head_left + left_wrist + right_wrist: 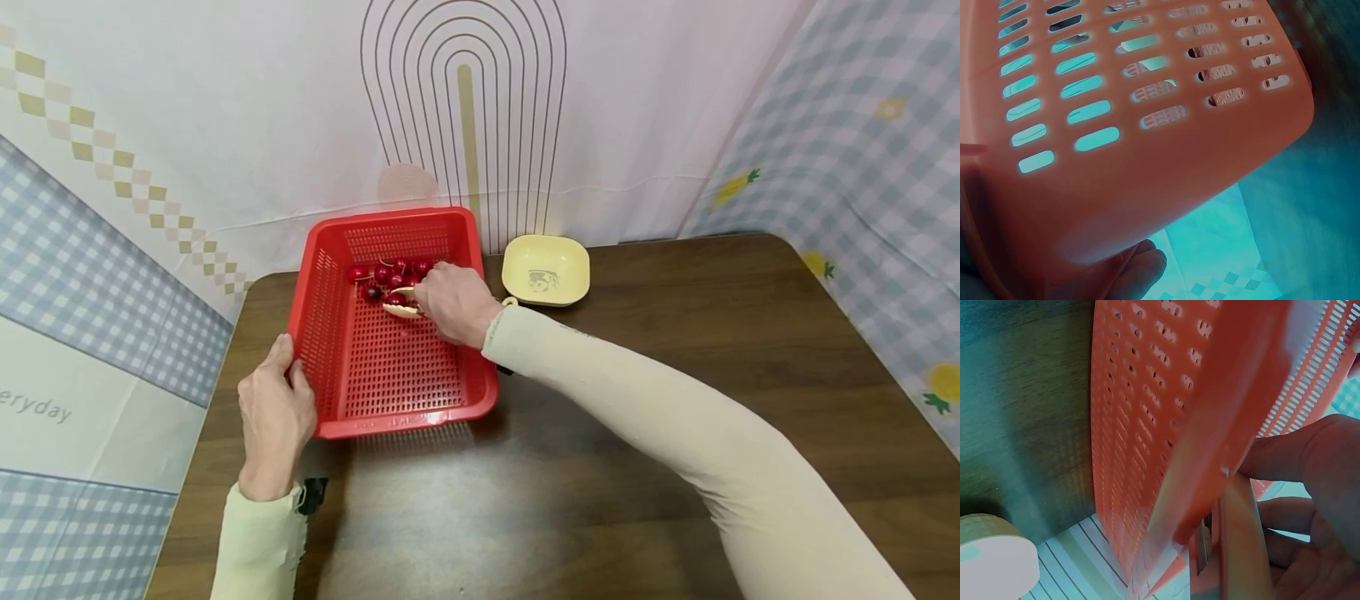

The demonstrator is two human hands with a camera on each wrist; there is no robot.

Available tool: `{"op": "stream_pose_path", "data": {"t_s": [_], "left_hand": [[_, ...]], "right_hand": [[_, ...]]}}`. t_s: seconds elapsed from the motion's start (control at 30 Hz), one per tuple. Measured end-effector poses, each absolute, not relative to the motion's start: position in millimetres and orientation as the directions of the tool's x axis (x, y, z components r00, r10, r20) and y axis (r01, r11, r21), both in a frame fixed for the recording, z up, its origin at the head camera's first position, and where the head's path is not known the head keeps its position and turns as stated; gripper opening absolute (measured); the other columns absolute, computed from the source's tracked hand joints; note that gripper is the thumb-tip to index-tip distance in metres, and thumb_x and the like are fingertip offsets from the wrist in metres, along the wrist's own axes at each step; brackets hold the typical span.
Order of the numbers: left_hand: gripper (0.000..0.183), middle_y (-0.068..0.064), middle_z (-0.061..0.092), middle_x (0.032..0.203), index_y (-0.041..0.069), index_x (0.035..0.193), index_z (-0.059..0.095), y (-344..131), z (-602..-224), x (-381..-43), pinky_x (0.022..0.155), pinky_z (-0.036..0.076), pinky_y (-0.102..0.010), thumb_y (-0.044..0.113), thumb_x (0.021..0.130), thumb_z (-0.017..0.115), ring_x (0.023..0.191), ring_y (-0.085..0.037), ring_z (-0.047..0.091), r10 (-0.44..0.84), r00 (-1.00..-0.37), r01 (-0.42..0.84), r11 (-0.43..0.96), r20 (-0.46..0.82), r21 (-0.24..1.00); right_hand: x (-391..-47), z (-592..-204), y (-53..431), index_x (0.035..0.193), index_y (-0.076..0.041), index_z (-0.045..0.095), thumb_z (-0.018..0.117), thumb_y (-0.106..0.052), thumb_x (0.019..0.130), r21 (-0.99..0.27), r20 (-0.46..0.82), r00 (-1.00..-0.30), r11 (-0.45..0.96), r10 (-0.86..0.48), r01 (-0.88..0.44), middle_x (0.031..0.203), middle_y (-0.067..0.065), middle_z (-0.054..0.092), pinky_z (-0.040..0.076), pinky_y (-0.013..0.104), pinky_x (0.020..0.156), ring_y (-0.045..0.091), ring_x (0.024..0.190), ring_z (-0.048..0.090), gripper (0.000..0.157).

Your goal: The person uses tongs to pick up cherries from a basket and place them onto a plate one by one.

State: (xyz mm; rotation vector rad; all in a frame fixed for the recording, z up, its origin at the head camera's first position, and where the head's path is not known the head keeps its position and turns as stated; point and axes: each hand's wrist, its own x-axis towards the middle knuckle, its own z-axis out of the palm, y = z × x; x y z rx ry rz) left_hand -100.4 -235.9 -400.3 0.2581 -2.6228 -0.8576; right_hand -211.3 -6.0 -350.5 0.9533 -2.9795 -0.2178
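Observation:
A red plastic basket (pixel 405 423) with slotted walls holds several dark red cherries (pixel 382 272), gathered toward its far side. My left hand (pixel 277 408) grips the basket's left rim, the thumb on top; in the left wrist view a fingertip (pixel 1141 272) shows beneath that rim. Over the basket's right side reaches my right hand (pixel 456 302), holding pale yellow tongs (pixel 402 312). Their tips are down among the cherries, with one cherry (pixel 394 298) between them. In the right wrist view the thumb and fingers pinch the tongs' handle (pixel 1244 544) beside the basket rim.
Just right of the basket, a small yellow dish (pixel 546 271) with a printed picture stands near the back of the brown wooden table (pixel 637 467). A patterned cloth (pixel 300 108) hangs directly behind the table, and checked cloths flank it left and right.

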Motion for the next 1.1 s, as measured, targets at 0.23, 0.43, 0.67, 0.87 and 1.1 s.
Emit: {"op": "stream_pose_path", "data": {"t_s": [0.23,0.43,0.67,0.87,1.1], "left_hand": [[0.042,-0.013,0.059,0.147,0.006,0.143,0.059,-235.8,-401.0,-100.2,0.093,0.053,-0.061,0.004,0.102,0.051,0.115,-0.047,0.066,-0.287,-0.913,-0.056,0.794,0.291,0.605],[0.043,-0.015,0.059,0.146,0.004,0.143,0.059,-236.0,-401.3,-100.4,0.095,0.052,-0.062,0.003,0.101,0.052,0.118,-0.048,0.065,-0.278,-0.911,-0.044,0.799,0.304,0.600],[0.043,-0.016,0.059,0.145,0.005,0.143,0.059,-236.4,-400.8,-100.6,0.100,0.051,-0.061,0.003,0.100,0.053,0.124,-0.046,0.062,-0.291,-0.909,-0.057,0.794,0.297,0.605],[0.042,-0.017,0.060,0.143,0.005,0.142,0.059,-236.8,-400.6,-101.0,0.099,0.051,-0.061,0.003,0.100,0.054,0.124,-0.045,0.062,-0.298,-0.906,-0.057,0.788,0.300,0.613],[0.042,-0.016,0.060,0.143,0.004,0.141,0.060,-236.8,-400.6,-101.3,0.098,0.051,-0.062,0.003,0.100,0.054,0.123,-0.046,0.062,-0.299,-0.905,-0.055,0.789,0.304,0.612]], "right_hand": [[-212.4,-347.7,-2.8,0.085,-0.015,0.072,0.057,-0.009,0.093,0.160,-0.037,-0.816,0.803,-0.577,-0.575,0.092,0.005,0.072,0.064,0.038,0.076,0.020,0.091,0.067,0.018],[-210.8,-342.8,0.4,0.087,-0.015,0.072,0.059,-0.009,0.092,0.150,-0.045,-0.817,0.804,-0.576,-0.575,0.090,0.005,0.072,0.063,0.037,0.075,0.020,0.088,0.067,0.015],[-207.3,-337.3,6.1,0.087,-0.014,0.072,0.058,-0.008,0.093,0.124,-0.019,-0.810,0.802,-0.586,-0.584,0.091,0.004,0.072,0.063,0.039,0.075,0.021,0.089,0.067,0.017],[-206.0,-333.0,10.4,0.087,-0.012,0.071,0.058,-0.007,0.092,0.104,-0.004,-0.808,0.804,-0.589,-0.586,0.092,0.005,0.071,0.063,0.040,0.077,0.022,0.090,0.065,0.015],[-202.7,-328.9,12.6,0.091,-0.012,0.072,0.063,-0.011,0.091,0.124,-0.012,-0.812,0.805,-0.583,-0.580,0.093,0.004,0.071,0.063,0.040,0.078,0.021,0.092,0.064,0.010]]}}
